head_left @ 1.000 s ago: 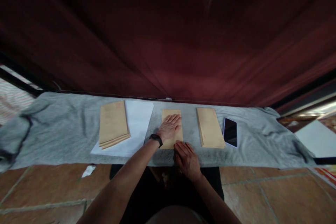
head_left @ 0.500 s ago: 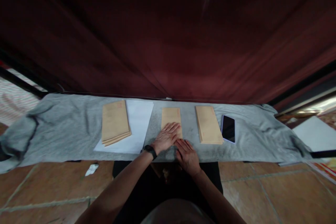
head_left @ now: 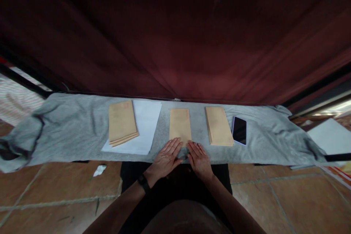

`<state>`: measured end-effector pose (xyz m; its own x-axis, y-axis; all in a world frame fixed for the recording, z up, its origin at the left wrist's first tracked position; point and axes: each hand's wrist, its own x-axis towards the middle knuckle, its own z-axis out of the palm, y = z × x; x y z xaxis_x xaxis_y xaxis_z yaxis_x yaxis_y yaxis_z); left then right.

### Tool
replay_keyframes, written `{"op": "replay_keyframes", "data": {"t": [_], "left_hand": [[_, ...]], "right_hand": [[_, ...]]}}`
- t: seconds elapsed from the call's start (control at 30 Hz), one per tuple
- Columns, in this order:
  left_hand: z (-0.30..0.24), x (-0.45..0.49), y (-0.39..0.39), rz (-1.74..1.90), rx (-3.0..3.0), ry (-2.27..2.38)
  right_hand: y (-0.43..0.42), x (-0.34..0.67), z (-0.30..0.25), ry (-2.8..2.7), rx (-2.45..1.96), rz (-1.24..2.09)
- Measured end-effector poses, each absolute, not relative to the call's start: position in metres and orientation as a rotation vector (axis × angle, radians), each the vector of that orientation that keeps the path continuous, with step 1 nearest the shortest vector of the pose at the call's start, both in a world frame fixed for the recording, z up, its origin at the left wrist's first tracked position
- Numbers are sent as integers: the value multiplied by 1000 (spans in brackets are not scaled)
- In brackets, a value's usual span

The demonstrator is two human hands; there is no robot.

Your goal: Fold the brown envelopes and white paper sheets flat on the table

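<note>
A single brown paper envelope [head_left: 180, 122] lies flat in front of me, its near end partly under my fingers. My left hand [head_left: 167, 157], with a dark band on the wrist, rests its outstretched fingers on the envelope's near left corner. At the near right corner, the fingertips of my right hand [head_left: 199, 159] lie flat on or against the edge. Neither hand grips anything. To the left, a stack of brown envelopes [head_left: 122, 121] sits on white paper sheets [head_left: 147, 124]. Another envelope stack [head_left: 219, 126] lies to the right.
A grey cloth [head_left: 76, 128] covers the narrow work surface. A phone [head_left: 239, 130] lies right of the right-hand stack. Beyond the far edge rises a dark red panel [head_left: 175, 44]. A crumpled white scrap [head_left: 99, 170] is on the tiled floor [head_left: 68, 182].
My left hand has slid off the middle of the envelope toward me and to the left, uncovering more of it. My right hand stays near the close right corner. The view shifted slightly.
</note>
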<state>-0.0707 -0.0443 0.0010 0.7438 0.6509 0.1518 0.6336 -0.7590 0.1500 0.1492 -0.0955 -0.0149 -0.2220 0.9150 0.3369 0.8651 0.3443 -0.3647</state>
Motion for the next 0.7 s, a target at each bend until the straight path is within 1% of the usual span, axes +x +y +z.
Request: {"op": "replay_keyframes", "data": {"t": [0.3, 0.43, 0.7], "left_hand": [[3, -71, -50, 302, 2802, 1110], [3, -72, -54, 293, 2787, 1148], [6, -85, -66, 361, 2763, 1198]], "right_hand": [[-89, 135, -6, -2163, -1477, 277], [-93, 135, -9, -2168, -1512, 243], [-103, 166, -15, -2197, -1543, 178]]}}
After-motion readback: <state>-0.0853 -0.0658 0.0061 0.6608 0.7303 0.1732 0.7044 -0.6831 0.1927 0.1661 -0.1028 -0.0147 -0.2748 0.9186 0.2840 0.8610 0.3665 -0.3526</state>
